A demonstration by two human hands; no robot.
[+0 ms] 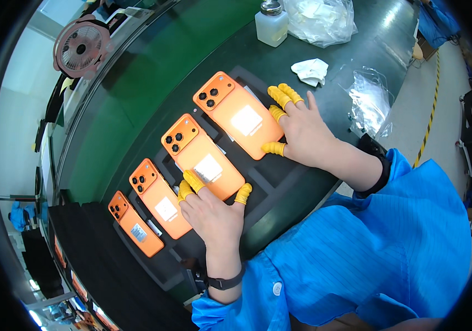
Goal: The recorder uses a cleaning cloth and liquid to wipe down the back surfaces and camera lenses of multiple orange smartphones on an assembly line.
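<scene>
Four orange phones lie in a slanting row on a black foam tray (178, 276), backs up, with their camera blocks toward the upper left. Yellow finger cots cover several fingertips on both hands. My left hand (214, 218) grips the lower end of the third phone (222, 176) from the left, thumb at its right corner and fingers on its left side. At the rightmost phone (236, 132), my right hand (305, 132) holds the lower right corner between thumb and a finger; its other fingers stick out. Left of these lie a second phone (178, 222) and the leftmost phone (150, 245).
Beyond the tray stand a white pump bottle (272, 30) and a clear plastic bag (321, 22). A crumpled white wipe (310, 71) and clear plastic film (369, 105) lie to the right. Stacked black trays (98, 248) are at the left; a pink fan (81, 47) stands far left.
</scene>
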